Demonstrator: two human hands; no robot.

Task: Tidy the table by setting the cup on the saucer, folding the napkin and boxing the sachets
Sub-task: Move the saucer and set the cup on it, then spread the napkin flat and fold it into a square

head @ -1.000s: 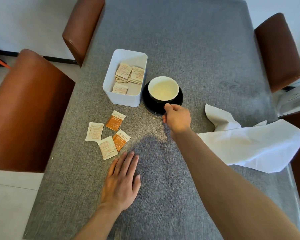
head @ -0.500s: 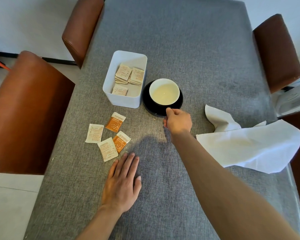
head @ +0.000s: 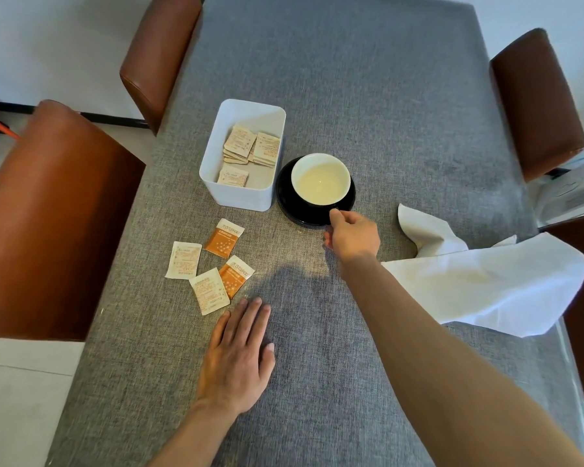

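On its saucer, cup touches right hand fingertips.

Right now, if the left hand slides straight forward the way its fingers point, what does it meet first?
Most likely the white sachet lying just beyond the left hand's fingertips, partly over an orange sachet. A slightly more rightward line may miss both.

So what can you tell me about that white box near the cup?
The white box looks like smooth plastic, rectangular with rounded corners, open on top and upright on the grey table. Pale sachets lie loosely stacked inside it. It sits just left of the black saucer, close to it or touching. Neither hand touches it.
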